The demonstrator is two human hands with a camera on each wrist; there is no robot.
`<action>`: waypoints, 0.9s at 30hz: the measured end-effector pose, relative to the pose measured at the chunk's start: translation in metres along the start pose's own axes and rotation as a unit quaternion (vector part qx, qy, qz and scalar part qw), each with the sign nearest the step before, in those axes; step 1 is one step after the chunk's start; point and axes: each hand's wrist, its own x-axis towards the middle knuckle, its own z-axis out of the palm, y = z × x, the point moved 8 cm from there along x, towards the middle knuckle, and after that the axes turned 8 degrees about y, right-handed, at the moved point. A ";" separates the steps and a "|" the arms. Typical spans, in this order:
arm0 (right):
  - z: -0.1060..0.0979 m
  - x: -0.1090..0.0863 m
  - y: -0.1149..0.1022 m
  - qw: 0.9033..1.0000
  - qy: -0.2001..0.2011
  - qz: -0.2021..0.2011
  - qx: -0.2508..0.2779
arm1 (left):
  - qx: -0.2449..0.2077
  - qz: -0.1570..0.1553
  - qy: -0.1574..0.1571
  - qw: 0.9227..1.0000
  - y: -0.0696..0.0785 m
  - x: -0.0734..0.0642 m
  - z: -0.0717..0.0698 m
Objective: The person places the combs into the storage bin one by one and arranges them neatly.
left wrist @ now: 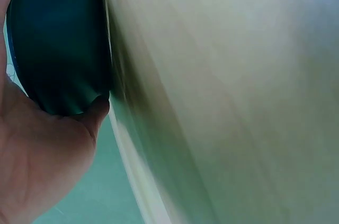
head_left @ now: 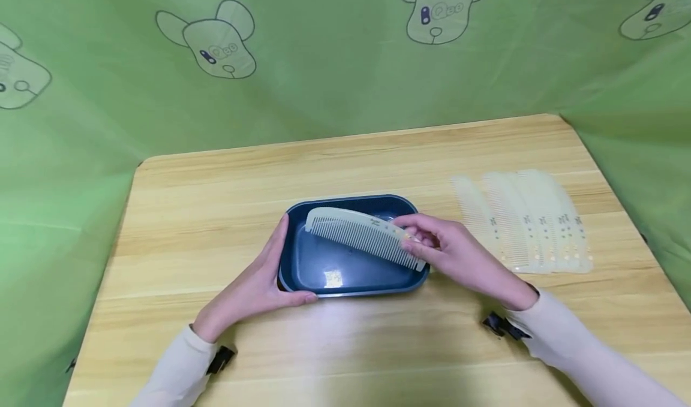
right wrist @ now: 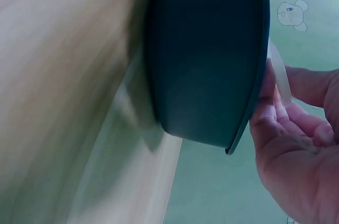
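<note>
A dark blue rectangular box (head_left: 372, 280) stands on the table, its open side up. My left hand (head_left: 256, 293) holds its left end, the thumb along the near side and the fingers at the far left corner. Over the box my right hand (head_left: 450, 248) pinches one end of a pale, curved comb (head_left: 353, 227) between thumb and fingers. The comb slants across the opening, its teeth toward me. In the right wrist view, the comb (right wrist: 282, 75) shows edge-on beside the box's rim (right wrist: 262, 75). The left wrist view shows the thumb (left wrist: 98, 115) against the box wall.
Several similar pale combs (head_left: 542, 224) lie overlapping in a row on the table, right of the box. The wooden table (head_left: 227, 203) meets green curtains (head_left: 335, 83) with printed animal heads at its back and sides.
</note>
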 end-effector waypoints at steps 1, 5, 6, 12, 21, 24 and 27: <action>0.002 0.001 0.000 1.000 -0.005 -0.002 -0.003 | -0.002 0.002 0.001 1.000 0.000 0.000 0.000; 0.008 0.006 0.001 1.000 -0.024 -0.001 -0.005 | -0.003 0.002 -0.001 1.000 -0.001 0.001 0.001; 0.010 0.007 0.001 1.000 -0.029 -0.001 -0.006 | -0.003 0.000 -0.001 1.000 -0.001 0.001 0.001; 0.019 0.013 0.000 0.998 -0.064 -0.007 -0.026 | -0.004 -0.001 0.001 1.000 -0.001 0.001 0.000; 0.028 0.018 -0.007 0.993 -0.099 -0.042 -0.056 | -0.002 -0.004 -0.002 1.000 0.000 0.001 0.000; 0.030 0.018 -0.009 0.991 -0.114 -0.051 -0.053 | 0.001 -0.005 -0.004 1.000 -0.001 0.001 0.000; 0.033 0.019 -0.011 0.988 -0.130 -0.058 -0.060 | 0.002 -0.007 -0.004 1.000 -0.002 0.000 0.000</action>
